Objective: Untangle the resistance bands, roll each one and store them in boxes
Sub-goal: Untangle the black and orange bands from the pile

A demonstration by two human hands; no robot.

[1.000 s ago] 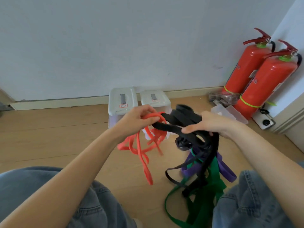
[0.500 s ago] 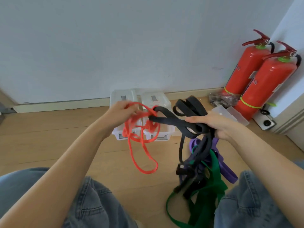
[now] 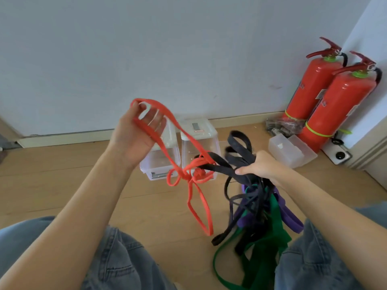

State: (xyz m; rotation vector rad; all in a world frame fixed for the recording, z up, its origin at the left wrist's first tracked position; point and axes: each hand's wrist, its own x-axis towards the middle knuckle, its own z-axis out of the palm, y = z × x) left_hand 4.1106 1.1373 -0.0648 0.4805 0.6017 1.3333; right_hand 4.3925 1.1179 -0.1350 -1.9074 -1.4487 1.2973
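- Our left hand [image 3: 138, 130] holds the thin flat orange-red rubber resistance band [image 3: 189, 149] raised in front of the wall, with the loop draped over loosely spread fingers and the thumb hooked under it; the grip looks light, so a hard pull may let the loop slide off.
- Our right hand [image 3: 259, 167] has its fingers curled round a bundle of wide flat black rubber bands [image 3: 240, 152], from which a purple band [image 3: 289, 216] and a broad green band [image 3: 261, 248] hang to the wooden floor [image 3: 62, 174] between our knees.
- The orange-red band is knotted on itself and caught on a black strand between the two hands, just in front of the two clear lidded plastic storage boxes [image 3: 199, 149] standing by the wall. We judge that pulling the hands further apart is likely to cinch that knot tighter instead of freeing it.
- Stretched rubber stores energy: if the snag gives way suddenly, the orange-red band can snap back toward our hand or face.
- The hanging tail of black, purple and green may twist together further if we swing the bundle, making the later separation harder.
- The boxes look light, and we cannot tell whether they are latched; a whipping loop may knock them over.
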